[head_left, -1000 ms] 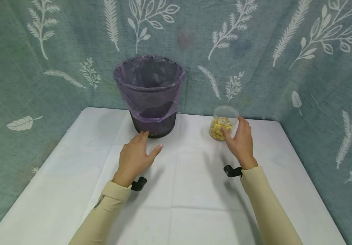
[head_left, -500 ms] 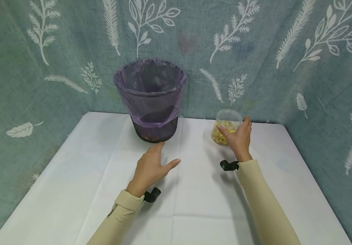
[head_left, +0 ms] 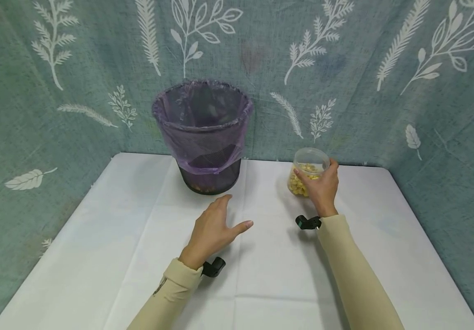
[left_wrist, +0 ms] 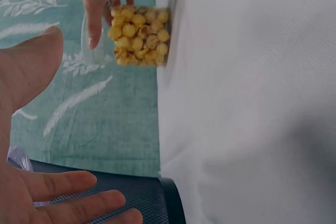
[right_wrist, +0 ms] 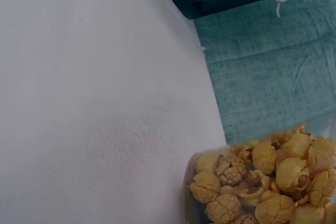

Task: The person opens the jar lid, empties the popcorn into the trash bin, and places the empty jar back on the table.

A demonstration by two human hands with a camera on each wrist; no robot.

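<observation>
At the back right of the table a clear plastic tub stands upright without a lid, partly filled with yellow popcorn. My right hand grips the tub near its top, thumb on the near side and fingers round the far right side. In the left wrist view, the right hand's fingers reach down over the tub's clear upper part. My left hand hovers over the table in front of the waste bin, fingers extended and thumb spread, holding nothing.
The black mesh bin is lined with a purple bag folded over its rim, and stands at the back, left of the tub. A white cloth covers the table. Green leaf-patterned fabric hangs behind and along both sides.
My left hand has drawn away from the bin's base, to the right and towards me. The right hand's thumb and fingers have settled higher on the tub, which stands in about the same place.
</observation>
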